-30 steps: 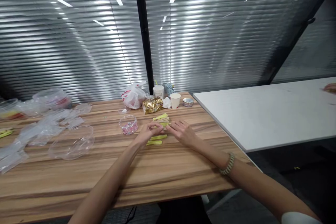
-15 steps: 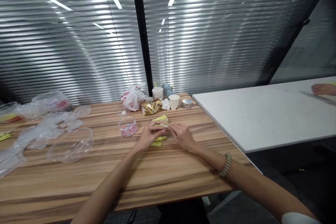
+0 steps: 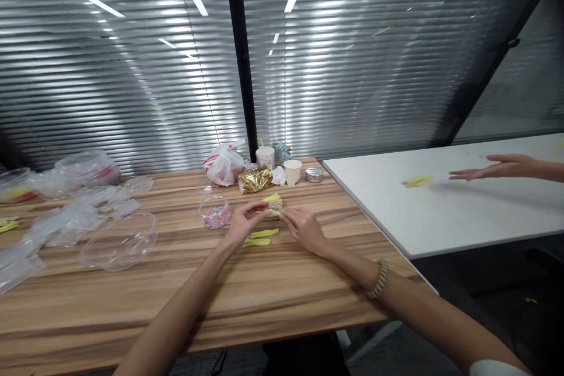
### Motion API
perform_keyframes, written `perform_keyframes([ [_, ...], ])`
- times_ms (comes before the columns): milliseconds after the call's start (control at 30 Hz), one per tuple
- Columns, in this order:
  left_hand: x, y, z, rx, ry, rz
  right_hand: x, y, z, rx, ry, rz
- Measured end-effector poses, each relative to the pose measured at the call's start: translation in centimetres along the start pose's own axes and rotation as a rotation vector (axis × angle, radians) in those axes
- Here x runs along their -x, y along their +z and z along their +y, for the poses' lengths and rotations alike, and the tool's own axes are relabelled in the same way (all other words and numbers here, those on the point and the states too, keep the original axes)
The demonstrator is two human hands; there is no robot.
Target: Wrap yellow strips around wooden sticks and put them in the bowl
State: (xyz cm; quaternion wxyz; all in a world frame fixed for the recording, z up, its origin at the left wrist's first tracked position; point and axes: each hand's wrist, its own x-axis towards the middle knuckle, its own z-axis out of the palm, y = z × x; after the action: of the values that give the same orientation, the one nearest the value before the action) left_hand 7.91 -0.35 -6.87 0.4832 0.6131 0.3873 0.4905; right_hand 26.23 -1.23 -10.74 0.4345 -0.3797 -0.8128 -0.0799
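Observation:
Near the middle of the wooden table, my left hand and my right hand meet at a small pale piece, fingertips pinched on it. What exactly it is stays too small to tell. Just behind it lies a bundle of yellow strips, close to my left fingertips. Two loose yellow strips rest on the wood below my hands. A clear round tub holding small pink pieces stands left of my left hand.
Clear plastic bags and a clear lid spread over the left. A gold packet, paper cup and round tin stand behind. Over the white table, another person's hand reaches near a yellow bundle.
My left hand has shifted slightly left and its fingers have lifted, showing more of the yellow strips. The other person's hand has moved left and opened; a yellow bundle now shows near it.

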Motion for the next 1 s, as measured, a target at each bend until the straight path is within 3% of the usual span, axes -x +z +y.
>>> perform_keyframes([
  [100,0.07,0.31,0.01,-0.084,0.024,-0.086,-0.01,0.00,0.04,-0.005,-0.013,-0.062],
  [200,-0.05,0.36,-0.18,-0.124,0.046,-0.098,-0.13,-0.13,0.05,0.018,-0.015,-0.090],
  [400,-0.09,0.23,-0.07,-0.028,-0.077,-0.124,-0.16,-0.09,0.22,0.037,-0.022,-0.113],
  [767,-0.18,0.21,-0.08,-0.048,-0.064,-0.312,-0.24,-0.03,-0.27,-0.260,0.074,-0.209],
  [900,-0.16,0.21,-0.19,-0.056,-0.051,-0.326,-0.60,-0.42,-0.63,-0.368,0.113,-0.237],
  [1000,-0.03,0.19,-0.42,-0.063,-0.004,-0.267,-0.66,-0.60,-0.72,-0.388,0.169,-0.240],
])
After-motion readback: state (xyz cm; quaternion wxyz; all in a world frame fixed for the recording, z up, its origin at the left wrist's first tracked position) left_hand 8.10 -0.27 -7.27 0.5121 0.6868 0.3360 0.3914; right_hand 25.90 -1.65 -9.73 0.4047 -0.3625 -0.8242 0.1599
